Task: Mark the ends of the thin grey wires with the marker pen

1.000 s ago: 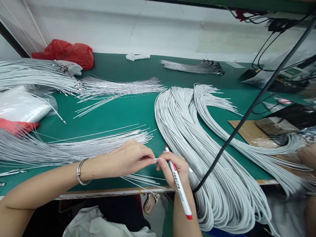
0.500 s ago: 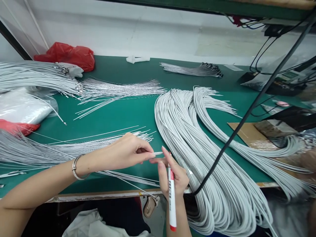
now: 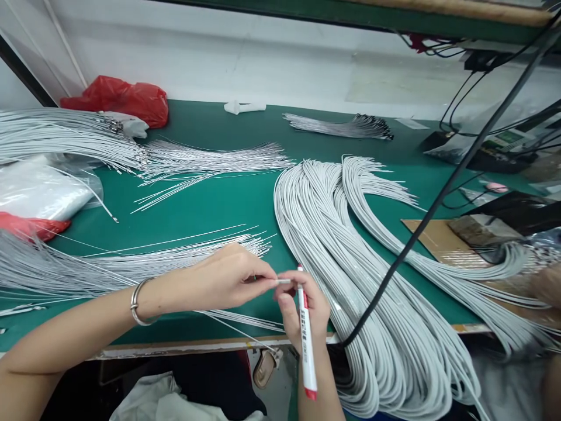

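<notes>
Thumb and index finger of my left hand are pinched on a thin white piece that looks like a wire end. Its tip reaches the fingers of my right hand. A white marker pen with red ends and dark print is held between my right fingers, pointing up and slightly left. I cannot make out whether it is uncapped. Behind and below my left hand lies a bundle of thin white wires. Just right of my right hand, a thick bundle of white cables hangs over the table edge.
A black cable slants across the right side. More wires lie at the back, near a red plastic bag and a clear bag. Cardboard is on the right, beside another person's blurred hand.
My right hand has shifted slightly down and curled its index finger in against the wire end. The marker has tilted a little, its lower end moving right.
</notes>
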Demonstrator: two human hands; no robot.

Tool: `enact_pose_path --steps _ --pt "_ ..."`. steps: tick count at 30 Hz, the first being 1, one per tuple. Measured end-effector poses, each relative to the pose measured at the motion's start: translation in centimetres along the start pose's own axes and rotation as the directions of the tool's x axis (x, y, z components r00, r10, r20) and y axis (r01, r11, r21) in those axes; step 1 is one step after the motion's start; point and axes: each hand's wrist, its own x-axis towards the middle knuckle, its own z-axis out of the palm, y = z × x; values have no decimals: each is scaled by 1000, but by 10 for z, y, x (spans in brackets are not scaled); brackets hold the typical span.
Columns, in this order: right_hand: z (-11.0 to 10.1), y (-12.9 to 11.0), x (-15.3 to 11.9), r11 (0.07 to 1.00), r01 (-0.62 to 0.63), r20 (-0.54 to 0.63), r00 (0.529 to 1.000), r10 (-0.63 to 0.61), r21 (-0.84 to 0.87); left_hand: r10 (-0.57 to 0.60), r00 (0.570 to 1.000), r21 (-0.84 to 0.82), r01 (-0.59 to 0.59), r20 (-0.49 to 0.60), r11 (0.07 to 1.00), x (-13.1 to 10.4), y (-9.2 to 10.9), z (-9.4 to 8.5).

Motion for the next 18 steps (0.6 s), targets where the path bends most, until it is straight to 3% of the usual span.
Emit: enact_pose_path --steps 2,4,7,10,18 --pt "-4 1 4 999 -37 102 994 33 34 -21 996 -60 27 90 998 0 0 -1" --pt "-5 2 7 994 -93 188 979 81 58 -101 976 -164 134 194 977 1 -3 -2" --pt "-4 4 6 974 -208 217 959 184 93 -226 923 -266 313 313 912 3 -8 -5" --pt "-2 4 3 970 -227 174 962 210 85 -264 915 -268 349 305 898 4 -11 -6" --pt "-1 -1 5 986 -140 98 986 131 94 -309 890 -404 432 334 806 6 -11 -1"
